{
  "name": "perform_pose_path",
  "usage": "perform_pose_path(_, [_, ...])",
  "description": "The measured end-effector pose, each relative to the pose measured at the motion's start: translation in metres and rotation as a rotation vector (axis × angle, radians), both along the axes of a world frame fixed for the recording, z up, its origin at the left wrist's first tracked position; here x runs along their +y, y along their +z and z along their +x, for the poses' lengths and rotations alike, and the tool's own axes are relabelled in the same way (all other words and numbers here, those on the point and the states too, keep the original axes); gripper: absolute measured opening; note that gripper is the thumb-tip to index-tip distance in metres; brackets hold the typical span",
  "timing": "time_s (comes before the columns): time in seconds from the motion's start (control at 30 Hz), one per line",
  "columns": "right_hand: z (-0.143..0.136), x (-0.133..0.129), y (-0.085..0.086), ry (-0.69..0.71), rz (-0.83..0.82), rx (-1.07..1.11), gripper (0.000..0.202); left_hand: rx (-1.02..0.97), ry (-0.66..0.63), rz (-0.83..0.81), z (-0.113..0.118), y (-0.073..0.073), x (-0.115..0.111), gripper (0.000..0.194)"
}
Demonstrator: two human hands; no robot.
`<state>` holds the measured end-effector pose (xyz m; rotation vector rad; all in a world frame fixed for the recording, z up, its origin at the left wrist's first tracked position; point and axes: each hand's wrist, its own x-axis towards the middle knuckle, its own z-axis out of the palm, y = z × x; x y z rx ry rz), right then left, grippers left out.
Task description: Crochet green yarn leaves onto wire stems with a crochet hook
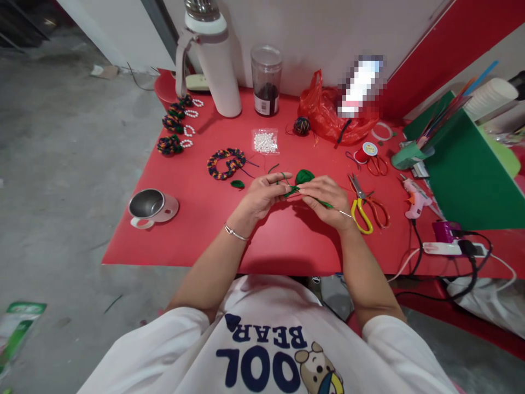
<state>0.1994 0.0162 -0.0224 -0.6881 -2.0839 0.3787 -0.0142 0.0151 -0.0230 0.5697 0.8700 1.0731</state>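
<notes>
My left hand (266, 194) pinches a small piece of green crochet work (292, 191), with green yarn running over its fingers. In my right hand (328, 200) is a crochet hook (326, 204) with a green grip, its tip at the green piece and its thin metal end pointing right. Just behind the hands lies a ball of green yarn (304, 176). Left of my left hand are a small green crocheted leaf (237, 184) and a multicoloured crocheted strip (217, 164) curled into a loop.
Scissors (363, 205), a pink glue gun (416, 200) and a power strip (443, 249) lie to the right. A steel mug (153, 207) stands left. Behind are a bag of white beads (264, 142), a tall white flask (219, 65), a jar (266, 82) and a red plastic bag (322, 112).
</notes>
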Motion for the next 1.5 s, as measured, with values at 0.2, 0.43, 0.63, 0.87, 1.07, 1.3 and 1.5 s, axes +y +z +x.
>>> perform_pose_path(0.2, [0.003,-0.005,0.002,0.028,-0.210,0.110,0.017,0.055,-0.001,0.009,0.000,0.003,0.000,0.046])
perform_pose_path(0.43, [0.007,-0.008,0.005,0.024,-0.485,0.251,0.016,0.008,-0.069,0.033,-0.001,0.004,-0.001,0.042])
perform_pose_path(0.63, [-0.001,-0.007,-0.008,0.044,-0.645,0.420,0.022,-0.034,-0.067,0.100,0.002,-0.001,-0.003,0.043])
perform_pose_path(0.87, [-0.007,-0.008,0.000,-0.049,-0.417,0.287,0.017,0.023,0.021,0.180,0.007,0.005,-0.005,0.045])
perform_pose_path(1.07, [-0.011,-0.011,-0.002,-0.071,-0.305,0.250,0.015,0.124,0.073,0.199,0.012,0.003,-0.004,0.049])
perform_pose_path(1.3, [-0.020,-0.012,-0.016,-0.212,-0.005,0.058,0.018,0.239,0.224,0.229,0.023,-0.003,-0.009,0.051])
perform_pose_path(1.5, [-0.022,-0.014,-0.031,-0.215,0.071,0.163,0.025,-0.031,0.160,0.134,0.028,-0.006,-0.011,0.052])
